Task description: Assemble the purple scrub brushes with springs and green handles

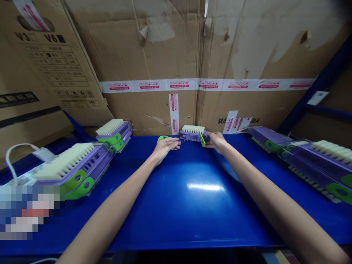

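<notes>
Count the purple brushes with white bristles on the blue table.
5 show bristles: one between the left hand and right hand at, two left, two right; stacks may hide more.

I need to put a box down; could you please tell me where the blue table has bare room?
The blue table is bare between both forearms, below the purple brush. Brush stacks crowd the left and right edges.

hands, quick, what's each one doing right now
Left hand: open, fingers on a green clip.
Right hand: closed on the purple brush at its right end.
</notes>
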